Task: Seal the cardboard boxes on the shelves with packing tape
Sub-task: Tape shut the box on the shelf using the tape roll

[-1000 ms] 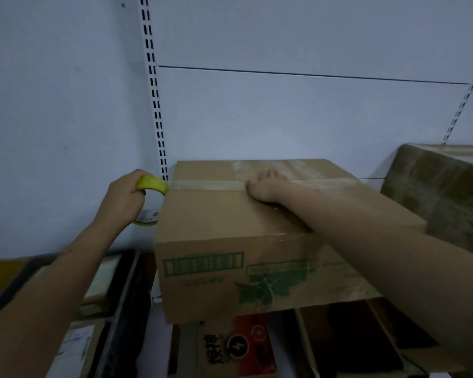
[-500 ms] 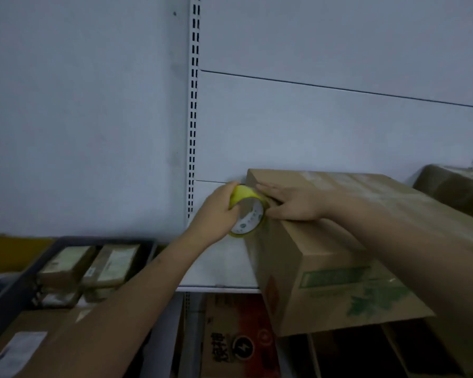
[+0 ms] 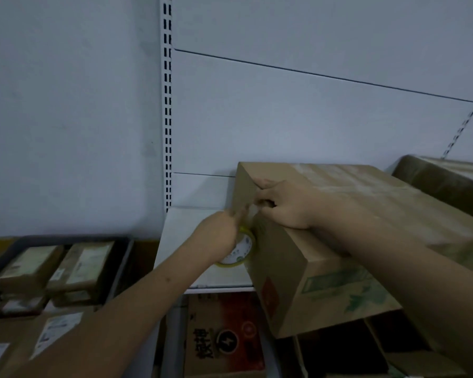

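A roll of yellow packing tape [image 3: 239, 251] is held in the grip of the left hand [image 3: 220, 231], whose fingers are curled over the roll's upper rim; the white printed core faces the camera below and to the right of that grip. The roll is pressed against the left end face of the cardboard box [image 3: 347, 241], low on that face and just above the white shelf [image 3: 191, 233].

The right hand [image 3: 287, 204] lies over the box's top left edge, directly above and to the right of the left grip. Its fingers are curled over the edge, and the thumb and fingertips appear to pinch something pale just above the roll, probably the tape strip; motion blur prevents certainty.

The box is set at an angle, its near lower corner overhanging the shelf's front edge. To the left of the grip, bare shelf is seen up to a slotted upright [image 3: 167, 105] on the back wall. A second wrapped box [image 3: 445, 184] stands close behind the first, on the far right. Below the shelf, a printed carton [image 3: 224, 339] is visible; down to the left, small labelled parcels [image 3: 79, 266] lie in a dark tray.
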